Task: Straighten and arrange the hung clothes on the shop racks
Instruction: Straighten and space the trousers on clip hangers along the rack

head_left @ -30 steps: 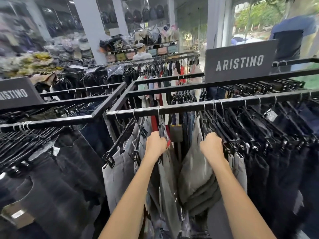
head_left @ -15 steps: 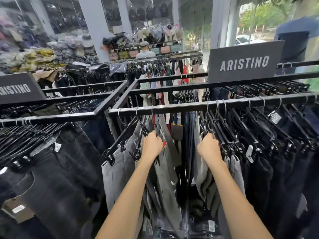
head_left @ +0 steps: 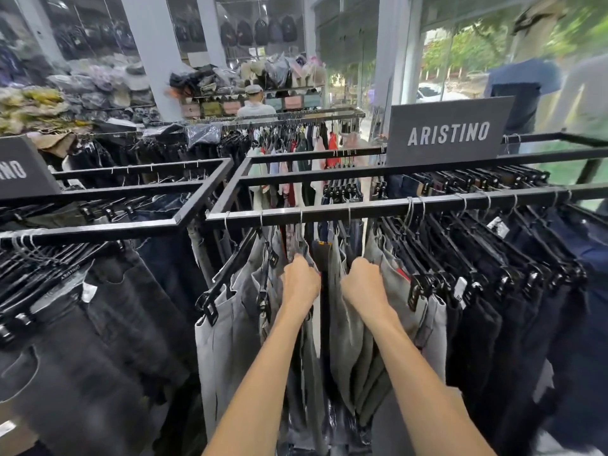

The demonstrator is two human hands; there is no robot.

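Grey trousers point(head_left: 343, 350) hang on black clip hangers point(head_left: 418, 287) at the middle of the front rail point(head_left: 444, 203), directly under and around both sets of fingers. The left hand point(head_left: 301, 284) is clenched into the tops of the grey pairs on its side. The right hand point(head_left: 363, 286) is clenched the same way just beside it. A narrow dark gap runs between the two fists. Fingertips are buried in the cloth, so I cannot tell whether they hold waistband or hanger. Backs of both hands face up.

The hooks above the knuckles sit unevenly spaced along the rail, and the grey pairs left of the left fingers hang at a slant.

Step in hand, as I read it: parting or squaring up the grey section. Most of this rail still looks unsorted.

Next move calls for sliding the hooks along the rail, not tugging the fabric, and keeping the clips from snagging their neighbours.

Outward from the right fingers, navy jeans point(head_left: 526, 324) are packed tight. Outward from the left fingers, black jeans point(head_left: 115, 324) hang on the neighbouring rack. Beyond the fingers an ARISTINO sign point(head_left: 449, 133) stands on the rack top, and farther off is a person in a cap point(head_left: 255, 105).
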